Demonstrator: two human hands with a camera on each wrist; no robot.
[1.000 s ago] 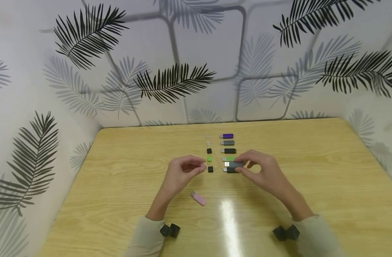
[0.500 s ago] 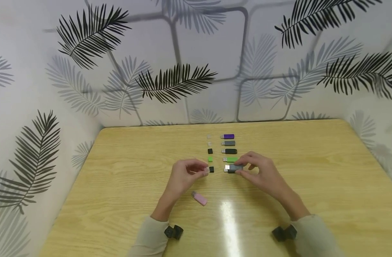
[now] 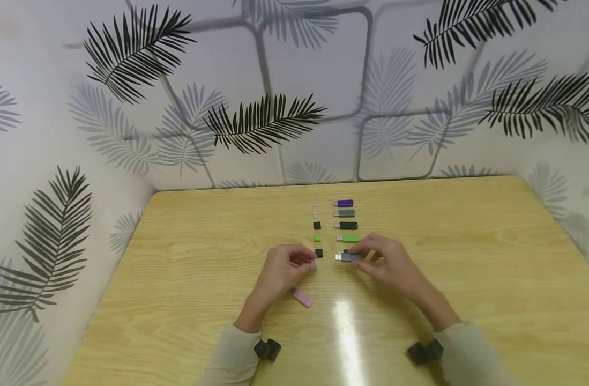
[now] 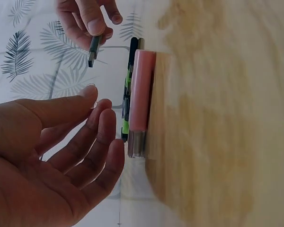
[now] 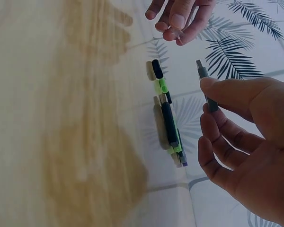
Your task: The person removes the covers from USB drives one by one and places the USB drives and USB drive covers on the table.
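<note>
My right hand point(image 3: 381, 262) pinches a grey USB stick point(image 3: 344, 257) between thumb and fingertips, its metal plug pointing left. In the right wrist view the stick point(image 5: 201, 71) is held above the table. Facing it, my left hand point(image 3: 286, 271) pinches a small clear cap point(image 4: 93, 94), mostly hidden by the fingertips. The cap and the plug are apart. Just beyond the left fingertips lies a black cap point(image 3: 319, 252). A black USB stick point(image 5: 168, 123) lies beneath the held one. Near my left wrist lies a pink USB stick point(image 3: 302, 297), its plug partly covered by the hand in the head view.
Farther back are a purple stick point(image 3: 344, 203), another grey stick point(image 3: 345, 213), a black-bodied stick point(image 3: 347, 225) and a green stick point(image 3: 349, 238). Left of them runs a column of caps, including a green cap point(image 3: 317, 237). The wooden table point(image 3: 202, 230) meets a leaf-patterned wall point(image 3: 294, 139).
Both hands have come slightly nearer the table's front, the left also shifting right. The grey stick and clear cap stay pinched; the black cap shows again beyond the left fingertips.
</note>
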